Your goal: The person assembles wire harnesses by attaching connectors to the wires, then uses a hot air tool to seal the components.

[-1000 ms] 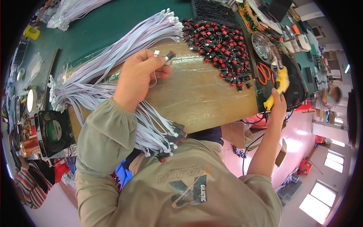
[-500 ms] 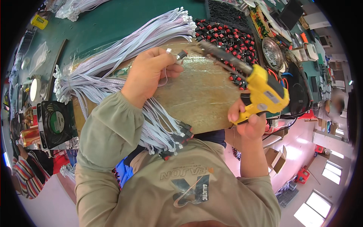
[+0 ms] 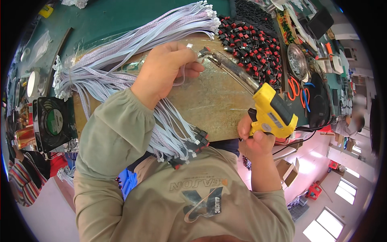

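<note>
My left hand [image 3: 166,67] is pinched closed over the board, gripping a thin white cable. The cable's small white plug [image 3: 189,46] sticks up above the fingers. Just beyond the fingertips is a small black rocker switch [image 3: 204,51]; fingers partly hide where cable and switch meet. My right hand [image 3: 256,135] is wrapped round the handle of a yellow soldering gun [image 3: 274,111]. Its long metal tip reaches up and left to the switch, at or very near its terminals. Below my left wrist lie cables [image 3: 171,123] with black switches on their ends.
A brown work board [image 3: 209,109] lies on the green table. Bundled white ribbon cables [image 3: 141,42] stretch across its far left. Red-and-black switches [image 3: 254,50] are heaped at the far right, near a metal dish [image 3: 297,60] and orange-handled tools [image 3: 293,88]. A black fan [image 3: 53,123] stands left.
The soldering gun has swung in toward my left hand, its tip now meeting or nearly meeting the switch. The whole view has shifted slightly.
</note>
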A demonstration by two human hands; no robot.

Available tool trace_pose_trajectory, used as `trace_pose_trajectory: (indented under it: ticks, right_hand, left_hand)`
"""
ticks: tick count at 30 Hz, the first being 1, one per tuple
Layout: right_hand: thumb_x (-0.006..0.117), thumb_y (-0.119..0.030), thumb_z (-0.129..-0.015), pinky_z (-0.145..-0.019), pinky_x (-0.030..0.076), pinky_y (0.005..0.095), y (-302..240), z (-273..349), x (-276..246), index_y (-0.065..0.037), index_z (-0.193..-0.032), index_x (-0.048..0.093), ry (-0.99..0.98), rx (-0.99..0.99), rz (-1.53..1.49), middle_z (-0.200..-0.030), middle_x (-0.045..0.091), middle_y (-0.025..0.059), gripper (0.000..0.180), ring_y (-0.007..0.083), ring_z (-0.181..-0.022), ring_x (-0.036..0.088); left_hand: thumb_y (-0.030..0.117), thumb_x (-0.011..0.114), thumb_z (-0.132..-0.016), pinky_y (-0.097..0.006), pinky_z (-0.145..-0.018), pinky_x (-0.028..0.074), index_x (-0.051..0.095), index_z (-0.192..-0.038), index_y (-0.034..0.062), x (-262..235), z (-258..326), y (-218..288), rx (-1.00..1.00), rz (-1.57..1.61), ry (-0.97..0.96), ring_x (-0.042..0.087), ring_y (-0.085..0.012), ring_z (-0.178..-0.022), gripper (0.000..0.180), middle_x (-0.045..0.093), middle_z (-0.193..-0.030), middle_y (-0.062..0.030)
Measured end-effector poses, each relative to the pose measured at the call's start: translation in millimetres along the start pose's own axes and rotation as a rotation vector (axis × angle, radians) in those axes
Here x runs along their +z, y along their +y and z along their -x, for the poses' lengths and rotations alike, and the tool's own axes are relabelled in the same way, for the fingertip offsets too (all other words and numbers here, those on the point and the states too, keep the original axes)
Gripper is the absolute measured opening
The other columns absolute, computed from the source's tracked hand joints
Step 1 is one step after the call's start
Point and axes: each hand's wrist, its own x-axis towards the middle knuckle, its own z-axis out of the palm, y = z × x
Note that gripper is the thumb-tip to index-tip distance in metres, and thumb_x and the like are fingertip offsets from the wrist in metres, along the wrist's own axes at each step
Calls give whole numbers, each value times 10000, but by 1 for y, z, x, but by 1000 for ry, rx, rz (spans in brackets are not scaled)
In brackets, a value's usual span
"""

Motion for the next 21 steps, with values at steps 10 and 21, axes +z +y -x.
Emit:
trace_pose_trajectory:
  ticks: [10, 21]
  right_hand:
    - [713, -207, -822, -574, 384, 243, 7, 9, -7, -47, -1027, 569, -9, -95, 300, -748, 537, -9, 297, 91, -660, 482]
    - [661, -169, -864, -636, 404, 265, 16, 10, -13, -63, -1134, 556, -55, -171, 382, -857, 535, -10, 309, 101, -745, 481]
  left_hand:
    - [124, 604, -858, -269, -689, 542, 566, -851, 24, 0, 1, 1, 0, -8, -26, 663, -177, -758, 107, 653, -824, -103]
    - [127, 616, -850, -238, -636, 522, 563, -838, 41, 3, 4, 5, -5, 0, -26, 662, -158, -699, 102, 674, -809, -115]
